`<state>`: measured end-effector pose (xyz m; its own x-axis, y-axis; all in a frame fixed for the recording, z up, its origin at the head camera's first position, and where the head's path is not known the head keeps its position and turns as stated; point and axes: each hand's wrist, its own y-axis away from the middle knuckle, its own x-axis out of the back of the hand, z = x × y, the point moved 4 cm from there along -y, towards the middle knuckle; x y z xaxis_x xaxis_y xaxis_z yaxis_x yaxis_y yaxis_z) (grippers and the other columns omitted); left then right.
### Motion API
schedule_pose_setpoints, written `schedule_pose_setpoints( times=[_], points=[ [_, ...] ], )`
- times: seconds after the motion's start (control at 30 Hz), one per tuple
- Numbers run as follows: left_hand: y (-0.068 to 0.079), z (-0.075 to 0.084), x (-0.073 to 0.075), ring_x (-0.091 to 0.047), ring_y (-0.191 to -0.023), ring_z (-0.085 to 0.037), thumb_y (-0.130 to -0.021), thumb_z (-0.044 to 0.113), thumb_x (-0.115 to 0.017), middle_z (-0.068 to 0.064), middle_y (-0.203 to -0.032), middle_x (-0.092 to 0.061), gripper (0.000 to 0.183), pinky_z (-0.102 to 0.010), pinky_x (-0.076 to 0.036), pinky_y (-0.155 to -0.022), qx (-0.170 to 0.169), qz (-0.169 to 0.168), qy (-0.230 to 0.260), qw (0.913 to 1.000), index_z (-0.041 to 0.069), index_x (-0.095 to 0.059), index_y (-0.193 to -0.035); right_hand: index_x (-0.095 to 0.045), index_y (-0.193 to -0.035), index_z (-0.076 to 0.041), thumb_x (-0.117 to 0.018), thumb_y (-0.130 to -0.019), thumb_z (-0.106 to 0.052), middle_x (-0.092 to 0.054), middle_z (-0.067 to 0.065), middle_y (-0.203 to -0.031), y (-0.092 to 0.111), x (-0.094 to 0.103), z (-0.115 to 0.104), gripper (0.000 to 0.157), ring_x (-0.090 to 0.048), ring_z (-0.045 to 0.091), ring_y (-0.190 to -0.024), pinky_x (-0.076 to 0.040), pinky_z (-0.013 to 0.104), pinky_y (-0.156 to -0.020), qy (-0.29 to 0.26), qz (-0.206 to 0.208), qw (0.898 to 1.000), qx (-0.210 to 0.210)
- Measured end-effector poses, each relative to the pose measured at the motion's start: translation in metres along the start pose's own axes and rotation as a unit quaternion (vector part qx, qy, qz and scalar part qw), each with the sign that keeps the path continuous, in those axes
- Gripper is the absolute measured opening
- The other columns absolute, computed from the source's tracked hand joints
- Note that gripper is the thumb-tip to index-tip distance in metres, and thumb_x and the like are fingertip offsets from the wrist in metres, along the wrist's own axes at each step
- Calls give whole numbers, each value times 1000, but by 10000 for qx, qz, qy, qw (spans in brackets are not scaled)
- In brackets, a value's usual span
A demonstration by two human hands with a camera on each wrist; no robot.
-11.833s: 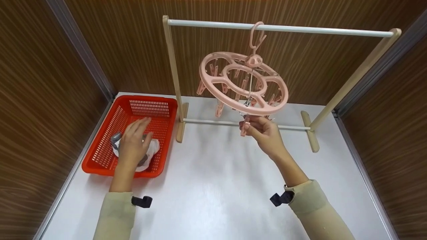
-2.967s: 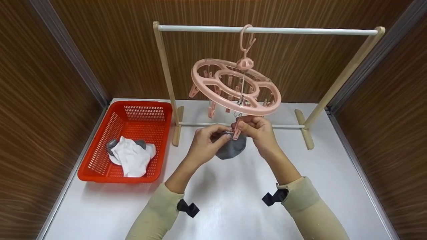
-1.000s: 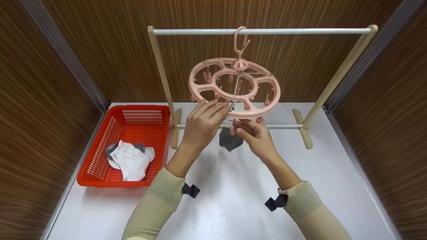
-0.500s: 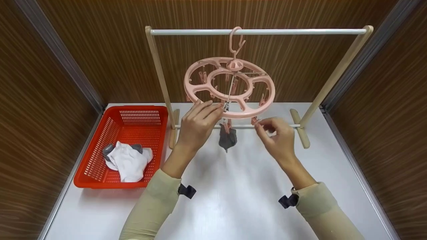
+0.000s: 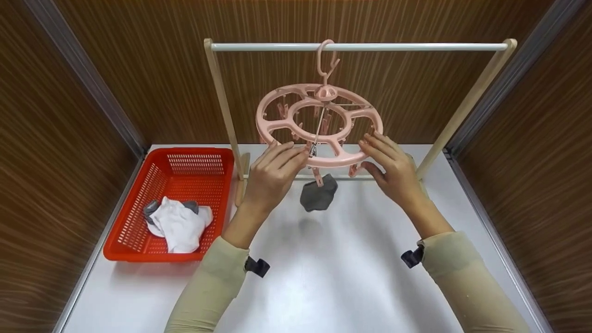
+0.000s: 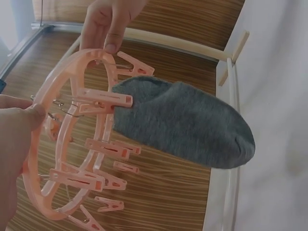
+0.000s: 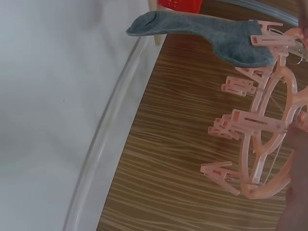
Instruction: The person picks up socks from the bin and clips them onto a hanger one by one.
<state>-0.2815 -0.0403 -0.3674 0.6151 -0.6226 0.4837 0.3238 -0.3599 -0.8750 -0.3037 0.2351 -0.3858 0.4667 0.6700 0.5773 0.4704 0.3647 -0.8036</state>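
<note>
A round pink clip hanger hangs by its hook from the white bar. My left hand holds the near left of its ring, the thumb against the rim in the left wrist view. My right hand grips the ring's near right side, its fingers over the rim and its thumb below. Between the hands, a pink clip bites the opening edge of a grey sock. The sock dangles toe downward from that one clip, with neither hand on it. Other clips around the ring carry nothing.
At the left stands a red slotted basket with white and grey socks inside. The drying rack's white bar spans two wooden posts. Brown wood-grain panels enclose the white table.
The grey sock came up from the basket side and now hangs from a clip. My right hand has let go of that clip and moved right onto the ring; my left stays on the ring.
</note>
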Motion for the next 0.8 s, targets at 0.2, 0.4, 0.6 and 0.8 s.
schedule_pose_setpoints(
  times=[0.2,0.4,0.6,0.8],
  points=[
    [2,-2,-2,-66,-116,-23,-97,23,-66,-3,-117,-74,24,-45,-47,-106,15,-195,74,9998,16,-75,-118,-71,-124,-11,-70,-89,-3,-69,8,-128,2,2,1,35,-60,34,-125,-43,38,-111,114,152,9997,129],
    [1,-6,-2,-60,-126,-24,-95,23,-70,-3,-127,-70,29,-42,-40,-113,69,-295,142,9994,15,-73,-122,-72,-122,-14,-69,-91,-5,-71,7,-123,0,4,-6,33,-62,30,-121,-51,43,-102,398,230,9983,372],
    [-4,3,-1,-57,-129,-26,-89,20,-76,-5,-133,-66,34,-44,-40,-113,-66,-165,157,9997,15,-72,-122,-72,-123,-15,-69,-91,-6,-71,6,-120,-4,3,-15,33,-63,31,-120,-52,44,-99,534,315,9968,495],
    [-12,16,-4,-54,-132,-28,-90,19,-74,-8,-138,-63,35,-44,-36,-116,-245,-231,154,9993,16,-70,-124,-72,-123,-14,-69,-91,-3,-72,8,-117,-10,0,-25,33,-63,30,-116,-50,40,-101,389,372,9964,653]
  ],
)
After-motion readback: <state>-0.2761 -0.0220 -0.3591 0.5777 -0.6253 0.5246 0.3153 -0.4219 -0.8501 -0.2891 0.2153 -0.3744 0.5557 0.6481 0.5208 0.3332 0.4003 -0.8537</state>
